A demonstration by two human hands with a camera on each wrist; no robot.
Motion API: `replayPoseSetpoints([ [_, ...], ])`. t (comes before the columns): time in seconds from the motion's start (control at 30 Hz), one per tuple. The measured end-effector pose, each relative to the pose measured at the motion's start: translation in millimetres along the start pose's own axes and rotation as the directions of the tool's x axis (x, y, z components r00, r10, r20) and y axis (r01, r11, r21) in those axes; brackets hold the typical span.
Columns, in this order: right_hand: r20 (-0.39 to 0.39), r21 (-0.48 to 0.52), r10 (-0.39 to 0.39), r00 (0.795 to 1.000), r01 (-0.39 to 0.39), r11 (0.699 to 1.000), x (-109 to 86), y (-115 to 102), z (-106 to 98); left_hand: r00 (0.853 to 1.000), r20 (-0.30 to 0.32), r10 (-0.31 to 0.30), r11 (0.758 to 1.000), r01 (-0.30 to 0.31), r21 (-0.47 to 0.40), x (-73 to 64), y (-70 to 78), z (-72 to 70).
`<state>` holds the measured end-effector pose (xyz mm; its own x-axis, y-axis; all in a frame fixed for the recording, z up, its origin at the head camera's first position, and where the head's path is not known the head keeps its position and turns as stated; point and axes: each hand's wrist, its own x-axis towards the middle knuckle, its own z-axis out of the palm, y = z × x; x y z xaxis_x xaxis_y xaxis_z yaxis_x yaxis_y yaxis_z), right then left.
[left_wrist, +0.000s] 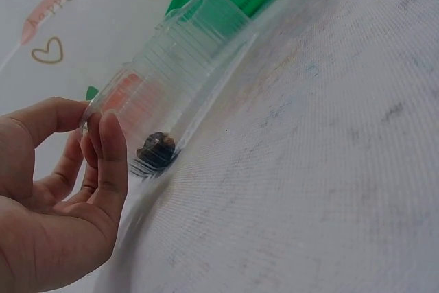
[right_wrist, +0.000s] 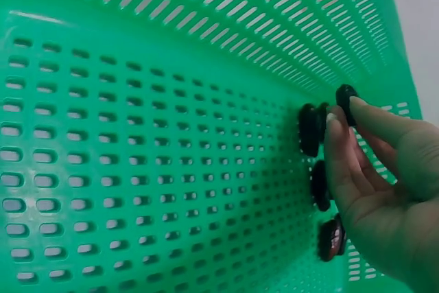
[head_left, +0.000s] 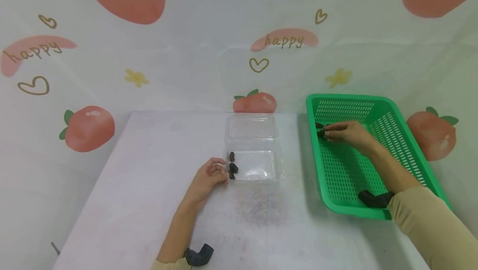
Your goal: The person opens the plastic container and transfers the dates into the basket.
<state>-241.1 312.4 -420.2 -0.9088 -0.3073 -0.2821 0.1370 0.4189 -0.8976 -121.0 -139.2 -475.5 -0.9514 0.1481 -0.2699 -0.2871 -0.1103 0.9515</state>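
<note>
My left hand (head_left: 207,181) pinches the left rim of a clear plastic clamshell box (head_left: 257,166) between thumb and fingers; in the left wrist view the rim (left_wrist: 89,116) sits at the fingertips. The box lies with its lid (head_left: 251,127) folded back, and several dark, wrinkled dates (head_left: 233,168) are along its left side. My right hand (head_left: 347,134) is down inside a green basket (head_left: 325,187), at its far left part. There the thumb and fingertips pinch a dark date (right_wrist: 347,97). More dates (right_wrist: 310,130) lie right by the fingers, partly hidden behind them.
The basket stands right of the box on a white table (head_left: 157,158). Behind the table hangs a white cloth (head_left: 201,46) printed with fruit and hearts. Dark bands with curved mounts (head_left: 199,255) are worn at both wrists.
</note>
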Motion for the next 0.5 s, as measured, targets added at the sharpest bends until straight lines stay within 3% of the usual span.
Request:
replayPoseSetpoints([
  [0.23, 0.039, -0.053, -0.004, 0.999, 0.006, 0.999, 1.3, 5.0, 4.5, 1.000, 0.001, -0.002, 1.000, 0.002, 0.000, 0.4, 0.1, 0.0],
  [0.5, 0.053, -0.124, 0.051, 0.997, -0.044, 0.991, 5.4, 9.2, 7.4, 1.000, -0.008, 0.000, 1.000, 0.000, -0.006, 1.6, -1.2, -0.1],
])
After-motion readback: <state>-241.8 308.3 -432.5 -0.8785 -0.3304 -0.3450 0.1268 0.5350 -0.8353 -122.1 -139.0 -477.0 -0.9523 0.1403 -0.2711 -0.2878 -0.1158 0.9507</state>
